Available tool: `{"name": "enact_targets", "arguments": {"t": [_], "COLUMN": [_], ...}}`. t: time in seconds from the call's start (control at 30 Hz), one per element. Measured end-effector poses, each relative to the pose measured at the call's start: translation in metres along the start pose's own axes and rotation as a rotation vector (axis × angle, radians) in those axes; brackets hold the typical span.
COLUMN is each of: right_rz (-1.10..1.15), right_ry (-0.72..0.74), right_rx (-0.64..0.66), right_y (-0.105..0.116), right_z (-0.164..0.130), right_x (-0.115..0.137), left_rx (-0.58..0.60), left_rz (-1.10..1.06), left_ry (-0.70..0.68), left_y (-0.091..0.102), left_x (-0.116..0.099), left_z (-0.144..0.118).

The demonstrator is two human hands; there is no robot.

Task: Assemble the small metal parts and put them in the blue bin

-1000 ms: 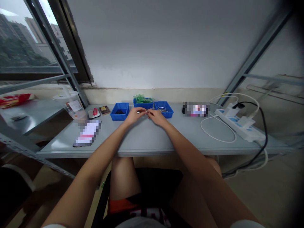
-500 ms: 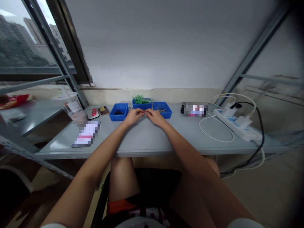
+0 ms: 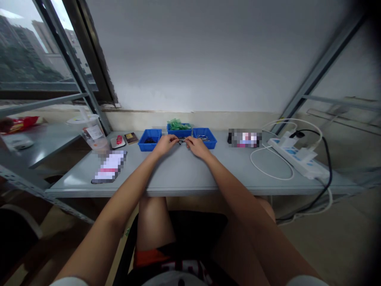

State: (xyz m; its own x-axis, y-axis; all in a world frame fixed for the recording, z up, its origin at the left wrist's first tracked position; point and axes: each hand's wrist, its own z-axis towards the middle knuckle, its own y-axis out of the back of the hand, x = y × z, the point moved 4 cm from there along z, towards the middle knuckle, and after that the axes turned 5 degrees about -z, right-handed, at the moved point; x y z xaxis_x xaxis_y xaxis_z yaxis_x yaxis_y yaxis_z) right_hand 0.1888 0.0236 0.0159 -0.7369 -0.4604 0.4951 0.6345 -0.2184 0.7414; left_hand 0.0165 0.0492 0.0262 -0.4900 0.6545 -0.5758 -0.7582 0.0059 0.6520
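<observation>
My left hand (image 3: 166, 144) is over the middle of the grey table, fingers bent and pressed together at the tips. Facing it across a small gap is my right hand (image 3: 196, 147), also closed in a pinch. What either holds is too small to make out. Small dark and shiny metal pieces (image 3: 182, 139) show between and behind the fingertips. Beside my left hand stands a blue bin (image 3: 145, 147) with dark small parts. Next to my right hand, another blue bin (image 3: 212, 145) has thin silvery parts in it. A third blue bin behind holds green plastic packets (image 3: 177, 125).
At the left are a phone (image 3: 110, 167), a drink cup (image 3: 97, 137), a red item (image 3: 119, 139) on a white dish and a dark small box (image 3: 131, 138). Another phone (image 3: 244, 138), a white power strip (image 3: 297, 159) and looping cables are at the right.
My hands, whose fingertips met around a thin small piece, have drawn slightly apart. The small pieces behind them now show in the gap. The view has shifted slightly.
</observation>
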Motion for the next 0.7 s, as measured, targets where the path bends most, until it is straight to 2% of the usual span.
{"name": "enact_targets", "arguments": {"t": [0.2,0.37,0.47,0.57,0.7], "right_rz": [-0.055,-0.077,-0.065,-0.061,-0.028], "right_ry": [-0.033,0.005,0.031,0.006,-0.011], "right_rx": [0.013,0.128,0.154,0.143,0.026], "right_y": [-0.005,-0.020,-0.023,-0.019,-0.003], "right_z": [-0.001,-0.004,-0.005,-0.003,0.000], "right_x": [0.002,0.007,0.007,0.004,0.003], "left_rx": [-0.029,-0.038,-0.015,-0.037,-0.091], "left_rz": [0.024,-0.007,-0.031,-0.042,-0.024], "left_ry": [-0.002,-0.027,-0.069,-0.091,-0.078], "left_y": [0.003,-0.001,-0.006,-0.006,0.002], "left_x": [0.000,-0.002,-0.004,-0.004,-0.001], "left_z": [0.002,0.002,0.002,0.002,0.003]}}
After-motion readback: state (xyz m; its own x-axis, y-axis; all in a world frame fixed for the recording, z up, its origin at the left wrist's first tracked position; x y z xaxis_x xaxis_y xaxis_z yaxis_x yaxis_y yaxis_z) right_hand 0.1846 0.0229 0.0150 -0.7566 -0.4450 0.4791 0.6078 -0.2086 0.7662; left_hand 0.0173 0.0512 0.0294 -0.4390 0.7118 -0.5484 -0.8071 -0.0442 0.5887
